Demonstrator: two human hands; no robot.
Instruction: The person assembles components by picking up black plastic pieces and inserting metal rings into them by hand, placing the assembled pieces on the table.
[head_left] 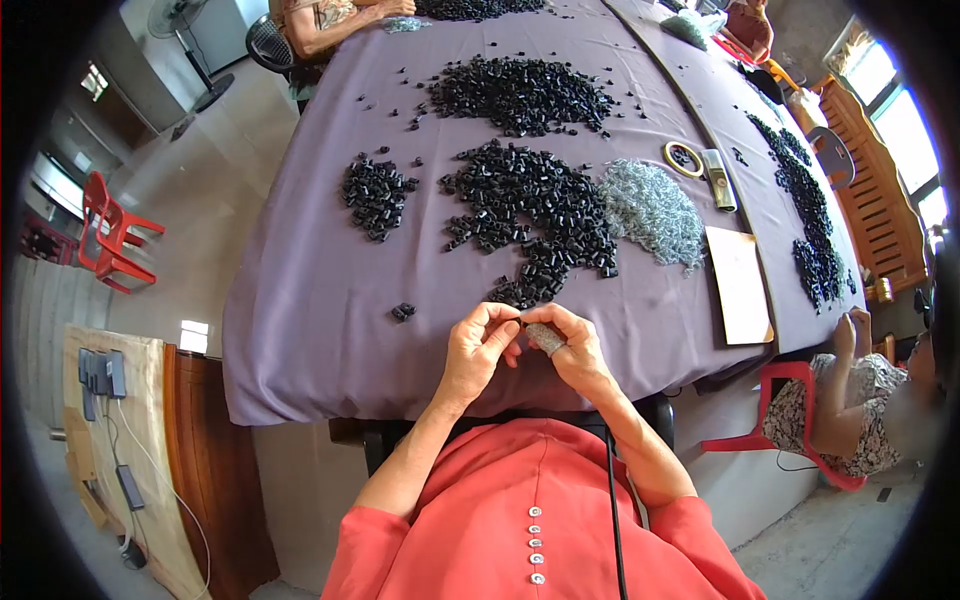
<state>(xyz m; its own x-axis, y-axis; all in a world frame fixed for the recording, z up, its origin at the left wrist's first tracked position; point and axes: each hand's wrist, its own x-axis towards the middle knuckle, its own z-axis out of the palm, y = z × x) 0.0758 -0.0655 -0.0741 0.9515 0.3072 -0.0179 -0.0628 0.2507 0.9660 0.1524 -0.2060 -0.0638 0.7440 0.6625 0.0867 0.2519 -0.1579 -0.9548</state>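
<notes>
The red shirt (480, 500) sat closest; left hand (474, 348) and right hand (572, 352) met, fingers pinching a dark bit (521, 319) by the bench's (320, 300) black pieces (540, 270).

A broad table draped in purple-grey cloth (330, 290) is strewn with heaps of small black plastic pieces (520, 95). Beside the nearer black heap, a mound of clear, glinting small parts (655, 215) is spread, near a cream-coloured ring (684, 159), apparently a tape roll, and a pale rectangular sheet (738, 285).
</notes>
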